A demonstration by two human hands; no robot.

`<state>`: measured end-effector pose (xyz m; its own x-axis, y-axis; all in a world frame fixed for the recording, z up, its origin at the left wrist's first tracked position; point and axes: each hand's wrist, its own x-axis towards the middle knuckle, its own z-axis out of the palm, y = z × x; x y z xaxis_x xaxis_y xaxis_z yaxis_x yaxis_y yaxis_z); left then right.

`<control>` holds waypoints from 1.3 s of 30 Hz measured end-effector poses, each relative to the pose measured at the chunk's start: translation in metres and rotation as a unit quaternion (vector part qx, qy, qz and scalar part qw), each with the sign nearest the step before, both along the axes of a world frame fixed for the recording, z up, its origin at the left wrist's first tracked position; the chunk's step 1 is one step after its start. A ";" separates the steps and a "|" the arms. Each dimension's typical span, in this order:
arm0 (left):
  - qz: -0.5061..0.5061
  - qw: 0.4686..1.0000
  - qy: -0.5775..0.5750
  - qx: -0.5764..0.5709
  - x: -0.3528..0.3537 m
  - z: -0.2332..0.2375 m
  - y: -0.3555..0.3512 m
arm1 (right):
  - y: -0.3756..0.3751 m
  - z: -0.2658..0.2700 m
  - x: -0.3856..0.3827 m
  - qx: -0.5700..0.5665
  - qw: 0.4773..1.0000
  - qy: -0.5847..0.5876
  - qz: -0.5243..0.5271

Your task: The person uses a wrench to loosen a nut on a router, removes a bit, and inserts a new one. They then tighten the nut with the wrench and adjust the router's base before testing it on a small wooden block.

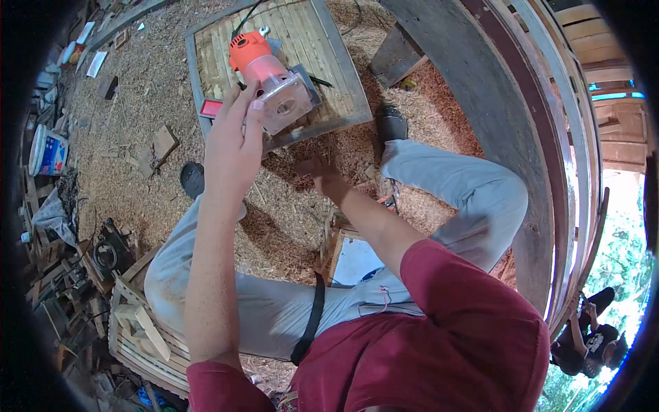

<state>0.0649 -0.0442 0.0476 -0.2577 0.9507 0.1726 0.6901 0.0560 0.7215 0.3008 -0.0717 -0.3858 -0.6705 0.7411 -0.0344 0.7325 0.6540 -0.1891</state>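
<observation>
Here, one orange router [264, 67] lies at the left hand [235, 132].

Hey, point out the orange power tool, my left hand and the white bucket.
Orange power tool [265, 69]: head view, middle of its housing.
Left hand [235, 136]: head view, back of the hand.
White bucket [51, 152]: head view, its printed label.

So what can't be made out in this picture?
Black cord of the orange power tool with clear base: head view, cut off by top edge.
Bare right hand: head view, finger details dimmed by shadow.
White bucket with blue label: head view, print too small.
</observation>
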 end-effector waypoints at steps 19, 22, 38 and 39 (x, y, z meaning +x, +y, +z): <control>0.057 0.990 -0.118 -0.049 -0.002 0.005 0.032 | 0.131 0.469 0.046 -0.343 0.894 -0.043 0.284; 0.104 0.976 -0.180 -0.056 0.004 -0.001 0.039 | 0.173 0.519 0.046 -0.261 0.931 0.029 0.254; 0.108 0.973 -0.136 -0.150 -0.027 0.014 0.045 | 0.314 0.398 -0.096 -0.027 0.988 0.103 0.114; 0.111 0.968 -0.155 -0.161 -0.031 0.012 0.047 | 0.316 0.392 -0.107 -0.017 0.986 0.114 0.121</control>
